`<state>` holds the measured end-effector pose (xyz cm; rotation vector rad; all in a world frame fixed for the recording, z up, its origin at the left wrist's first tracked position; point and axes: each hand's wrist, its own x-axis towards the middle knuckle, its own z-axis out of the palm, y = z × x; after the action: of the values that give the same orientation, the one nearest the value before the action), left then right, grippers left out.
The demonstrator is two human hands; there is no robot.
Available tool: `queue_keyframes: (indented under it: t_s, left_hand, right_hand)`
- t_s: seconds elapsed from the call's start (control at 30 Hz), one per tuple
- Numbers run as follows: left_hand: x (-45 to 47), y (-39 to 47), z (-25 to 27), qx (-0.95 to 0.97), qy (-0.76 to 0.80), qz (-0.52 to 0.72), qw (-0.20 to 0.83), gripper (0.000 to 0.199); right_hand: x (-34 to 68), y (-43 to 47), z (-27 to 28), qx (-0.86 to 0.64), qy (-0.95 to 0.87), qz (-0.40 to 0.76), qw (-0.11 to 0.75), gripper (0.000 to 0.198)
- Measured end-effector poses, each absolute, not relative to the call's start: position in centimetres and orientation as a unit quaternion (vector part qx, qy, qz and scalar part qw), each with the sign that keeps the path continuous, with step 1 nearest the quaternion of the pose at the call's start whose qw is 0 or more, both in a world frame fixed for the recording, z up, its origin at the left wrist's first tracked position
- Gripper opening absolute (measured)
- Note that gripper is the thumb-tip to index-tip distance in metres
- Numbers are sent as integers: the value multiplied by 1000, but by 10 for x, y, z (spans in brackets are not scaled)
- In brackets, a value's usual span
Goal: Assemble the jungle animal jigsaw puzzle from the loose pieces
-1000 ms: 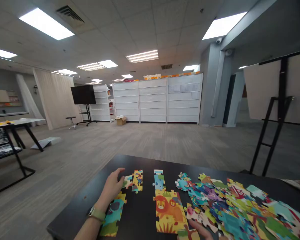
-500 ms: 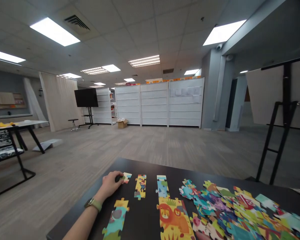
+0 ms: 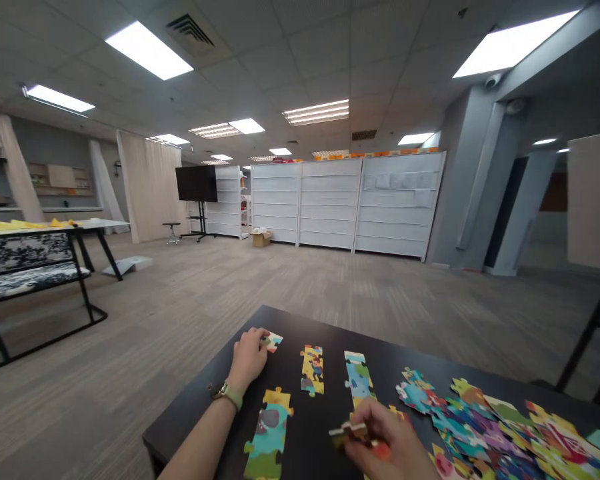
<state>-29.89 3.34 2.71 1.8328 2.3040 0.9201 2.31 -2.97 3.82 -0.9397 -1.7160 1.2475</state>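
Note:
Near the far left corner of the black table (image 3: 190, 427), my left hand (image 3: 248, 357) rests with its fingers on a small pastel puzzle piece (image 3: 272, 342). Close to the camera, my right hand (image 3: 387, 445) grips a puzzle piece (image 3: 349, 432) lifted off the tabletop. A teal hippo strip (image 3: 269, 435) lies by my left wrist. A yellow strip (image 3: 313, 369) and a blue-green strip (image 3: 358, 377) lie between my hands. A heap of loose colourful pieces (image 3: 485, 433) spreads to the right.
The table's far edge and left corner drop to grey carpet. A bench with patterned cushions (image 3: 27, 263) and a white table stand at left. White shelving (image 3: 350, 203), a television on a stand (image 3: 196, 185) and a black easel leg (image 3: 587, 343) are farther off.
The view swung left. My left hand slid the small piece farther toward the table's far left corner. My right hand came up into view, holding a piece above the table.

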Motion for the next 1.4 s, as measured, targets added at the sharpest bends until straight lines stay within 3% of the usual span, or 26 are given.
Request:
queue_keyframes:
  t_s: [0.07, 0.2, 0.37, 0.63, 0.97, 1.4]
  left_hand:
    - [-290, 14, 33, 594, 738, 319, 28, 20]
    - [-267, -48, 33, 624, 710, 323, 46, 14]
    - [-248, -94, 16, 643, 707, 290, 54, 12]
    - [-254, -87, 9, 649, 708, 274, 48, 12]
    - [-257, -86, 3, 649, 711, 267, 38, 14]
    - [-258, -86, 0, 654, 721, 229, 14, 18]
  right_hand:
    - [-13, -2, 53, -357, -688, 506, 380, 22]
    - [-75, 48, 52, -357, -694, 514, 356, 43]
    - [-111, 76, 23, -367, -752, 470, 279, 21]
    - [-119, 94, 15, -343, -812, 429, 198, 22]
    - [-118, 96, 14, -313, -819, 448, 176, 26]
    - [-117, 80, 37, -320, -891, 293, 133, 23]
